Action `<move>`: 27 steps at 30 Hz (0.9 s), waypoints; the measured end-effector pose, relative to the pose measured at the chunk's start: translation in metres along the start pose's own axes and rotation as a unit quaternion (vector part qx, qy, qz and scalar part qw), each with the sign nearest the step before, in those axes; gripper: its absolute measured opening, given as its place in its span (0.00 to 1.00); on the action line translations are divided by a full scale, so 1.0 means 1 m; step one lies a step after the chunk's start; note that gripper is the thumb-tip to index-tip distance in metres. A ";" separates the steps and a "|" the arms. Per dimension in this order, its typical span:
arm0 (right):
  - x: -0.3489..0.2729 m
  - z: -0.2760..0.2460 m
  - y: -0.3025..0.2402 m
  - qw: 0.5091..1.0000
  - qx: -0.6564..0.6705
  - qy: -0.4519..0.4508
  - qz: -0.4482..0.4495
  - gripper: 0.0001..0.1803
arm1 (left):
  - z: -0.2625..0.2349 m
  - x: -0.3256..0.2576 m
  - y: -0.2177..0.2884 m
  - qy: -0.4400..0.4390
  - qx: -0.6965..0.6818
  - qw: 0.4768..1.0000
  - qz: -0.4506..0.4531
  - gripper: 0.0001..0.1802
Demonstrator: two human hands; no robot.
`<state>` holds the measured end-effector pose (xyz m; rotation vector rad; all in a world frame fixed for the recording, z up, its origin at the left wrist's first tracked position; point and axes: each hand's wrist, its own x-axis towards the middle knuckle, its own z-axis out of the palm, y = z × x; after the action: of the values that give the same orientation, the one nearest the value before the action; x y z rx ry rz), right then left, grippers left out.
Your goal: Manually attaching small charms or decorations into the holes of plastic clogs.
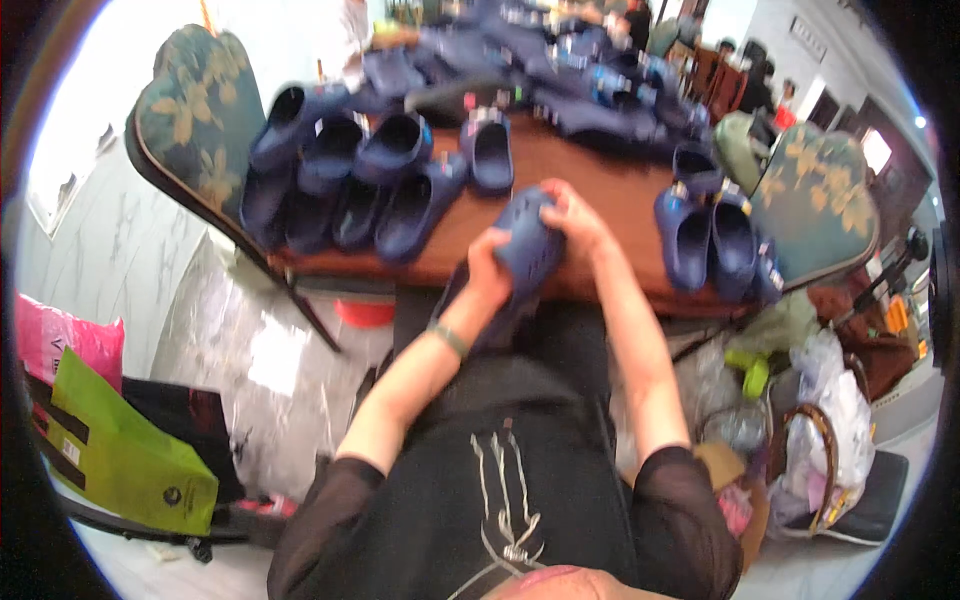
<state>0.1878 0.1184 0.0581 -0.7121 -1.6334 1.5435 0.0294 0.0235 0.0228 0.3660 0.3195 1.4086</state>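
Note:
A dark blue clog (531,238) with small holes in its upper is held between both hands over the front edge of the brown table (585,165). My left hand (488,268) grips its left side, the fingers wrapped against the shoe. At its upper right, my right hand (577,218) closes on the other end, with the thumb and fingers on the upper. Whether anything small is pinched there is hidden. Just beyond my hands stands a single blue clog (490,158). More blue clogs (405,215) stand in rows on the left, and several others (688,240) on the right.
A large heap of blue clogs (480,50) covers the table's far part. Flowered chairs flank it, one left (205,115) and one right (815,205). A green bag (130,445) lies low left; a white plastic bag (828,420) is low right. A red container (364,313) is under the table.

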 end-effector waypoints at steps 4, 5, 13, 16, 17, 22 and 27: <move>-0.005 -0.015 -0.004 0.997 -0.046 0.036 0.043 0.32 | 0.005 0.001 -0.002 -0.085 0.040 0.995 -0.030 0.30; -0.003 -0.016 -0.004 0.998 -0.057 0.020 0.031 0.32 | -0.001 0.004 -0.002 -0.115 0.036 0.992 -0.038 0.31; -0.005 -0.010 -0.002 0.984 -0.157 0.027 0.080 0.33 | -0.008 -0.014 -0.012 -0.141 0.059 0.988 -0.020 0.35; -0.002 0.005 -0.009 0.968 -0.217 0.033 0.118 0.32 | -0.007 -0.018 -0.011 -0.132 0.060 0.989 -0.038 0.36; -0.001 0.008 -0.006 0.963 -0.240 0.071 0.098 0.31 | -0.002 -0.020 -0.010 -0.126 0.070 0.989 -0.026 0.36; 0.007 0.011 0.018 0.925 -0.313 0.202 0.075 0.28 | -0.004 -0.011 -0.013 -0.104 0.087 0.990 -0.025 0.36; 0.002 -0.008 0.013 0.974 -0.179 0.123 0.067 0.29 | 0.005 -0.011 -0.010 -0.138 0.095 0.986 -0.016 0.37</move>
<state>0.1923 0.1258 0.0453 -1.1796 -1.7160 1.2003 0.0389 0.0113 0.0232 0.7025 0.2315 1.2798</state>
